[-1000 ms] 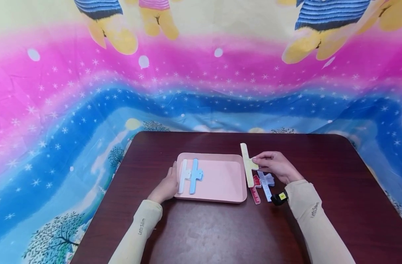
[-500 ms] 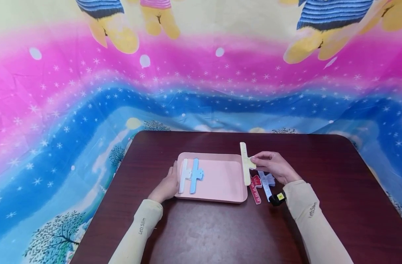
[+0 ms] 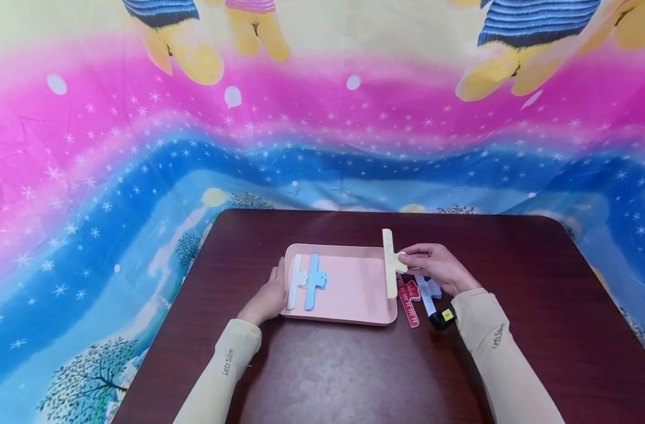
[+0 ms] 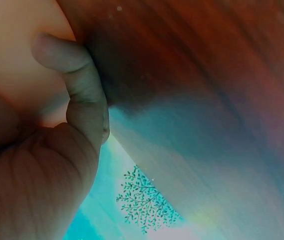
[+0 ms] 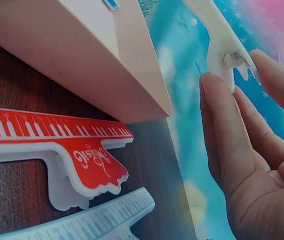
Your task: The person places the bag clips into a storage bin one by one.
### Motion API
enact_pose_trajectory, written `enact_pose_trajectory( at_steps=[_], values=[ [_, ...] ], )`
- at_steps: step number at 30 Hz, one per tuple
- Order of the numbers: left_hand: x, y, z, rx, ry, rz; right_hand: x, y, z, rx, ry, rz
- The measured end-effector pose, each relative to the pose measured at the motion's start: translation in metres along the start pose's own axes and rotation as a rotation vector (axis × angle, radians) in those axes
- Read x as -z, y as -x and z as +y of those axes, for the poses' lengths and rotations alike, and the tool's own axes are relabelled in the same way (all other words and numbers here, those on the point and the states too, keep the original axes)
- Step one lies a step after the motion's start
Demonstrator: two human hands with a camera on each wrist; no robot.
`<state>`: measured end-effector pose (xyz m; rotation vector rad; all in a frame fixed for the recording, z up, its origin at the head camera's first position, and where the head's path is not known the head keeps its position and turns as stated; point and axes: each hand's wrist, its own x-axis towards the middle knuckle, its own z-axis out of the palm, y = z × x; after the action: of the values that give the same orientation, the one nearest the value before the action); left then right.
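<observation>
My right hand [image 3: 436, 268] pinches the handle of a long pale yellow music clip [image 3: 389, 265] between thumb and fingers. In the head view this clip overlaps the right rim of a pink tray [image 3: 351, 297]; the right wrist view shows it raised, its spring [image 5: 235, 56] visible. My left hand [image 3: 266, 297] rests along the tray's left side, fingers fairly straight, thumb [image 4: 64, 55] against the pink wall. Inside the tray, at the left, a white clip [image 3: 294, 285] and a light blue clip [image 3: 312, 285] lie side by side.
Right of the tray, a red clip [image 3: 409, 306] with a piano-key print lies on the dark wooden table [image 3: 333, 371]. Beside it is a pale blue-white clip [image 3: 425, 300], partly under the right hand. A patterned cloth [image 3: 322, 118] hangs behind the table.
My right hand has moved slightly left with the yellow clip, from beside the tray to over its right rim, uncovering more of the red clip. The left hand has stayed put.
</observation>
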<state>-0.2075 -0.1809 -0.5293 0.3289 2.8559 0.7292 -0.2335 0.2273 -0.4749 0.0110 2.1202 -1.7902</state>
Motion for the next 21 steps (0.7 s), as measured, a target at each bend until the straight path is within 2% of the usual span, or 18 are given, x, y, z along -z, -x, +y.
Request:
enact_pose_trajectory(
  at_steps=[14, 21],
  values=[
    [0.000, -0.001, 0.001, 0.029, 0.002, -0.031, -0.014, -0.009, -0.002, 0.029, -0.048, -0.032],
    [0.001, -0.001, 0.000, 0.016, -0.005, -0.019, -0.027, -0.014, -0.005, 0.032, -0.055, -0.055]
  ],
)
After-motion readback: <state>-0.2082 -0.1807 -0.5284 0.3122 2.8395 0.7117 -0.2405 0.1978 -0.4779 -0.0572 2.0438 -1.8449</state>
